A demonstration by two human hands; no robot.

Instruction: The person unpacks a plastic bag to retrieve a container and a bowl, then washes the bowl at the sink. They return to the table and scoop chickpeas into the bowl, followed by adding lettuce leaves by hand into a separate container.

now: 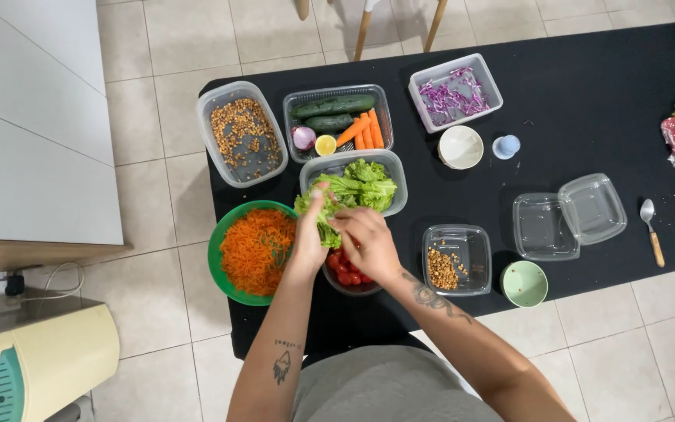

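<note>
On the black table (587, 101), keep both hands (310, 234) (369, 242) pinching the lettuce leaf (323, 212) firmly above the tomato bowl (351, 281).

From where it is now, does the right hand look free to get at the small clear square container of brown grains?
Probably yes: the right hand holds green lettuce, but the small clear square container of brown grains sits just beside it, uncovered, with nothing between.

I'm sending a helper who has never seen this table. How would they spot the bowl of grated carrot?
Start at the black table and go to its near left corner. The green bowl there sits just outside the left hand, heaped with orange carrot shreds. It is round; the neighbouring tubs are clear.
</note>
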